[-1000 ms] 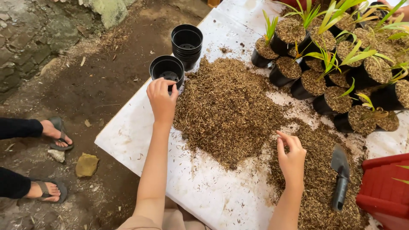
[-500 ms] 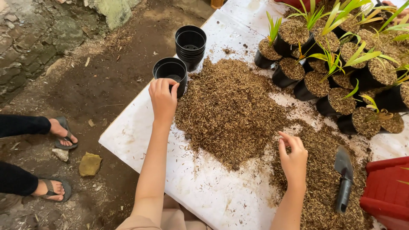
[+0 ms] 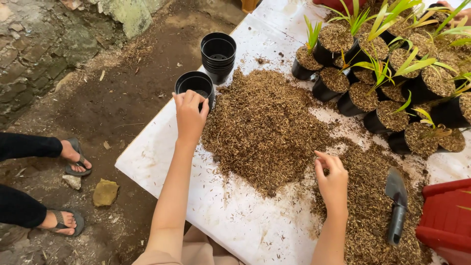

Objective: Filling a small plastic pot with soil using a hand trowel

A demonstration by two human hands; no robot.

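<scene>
- My left hand (image 3: 189,118) is out at the far-left edge of the white table (image 3: 162,162), fingers closed around the near rim of a single empty black pot (image 3: 195,86) — the grip looks firm, though the pot is not yet lifted clear as far as I can see.
- Just beyond that pot stands a stack of empty black pots (image 3: 218,55), untouched, so by my reckoning a good few are left to fill.
- My right hand (image 3: 332,182) rests at the edge of the husk heap (image 3: 267,125), fingers curled loosely and slightly apart, holding nothing that I can make out.
- A small dark trowel (image 3: 396,206) lies on the husk just right of that hand, unused for now.
- At the far right sit the filled pots (image 3: 392,83), each topped with husk and carrying a green shoot — that part I judge done.
- A red crate (image 3: 444,221) sits at the lower right corner.
- Another person's sandalled feet (image 3: 68,186) are on the dirt floor to the left, well apart from the table.
</scene>
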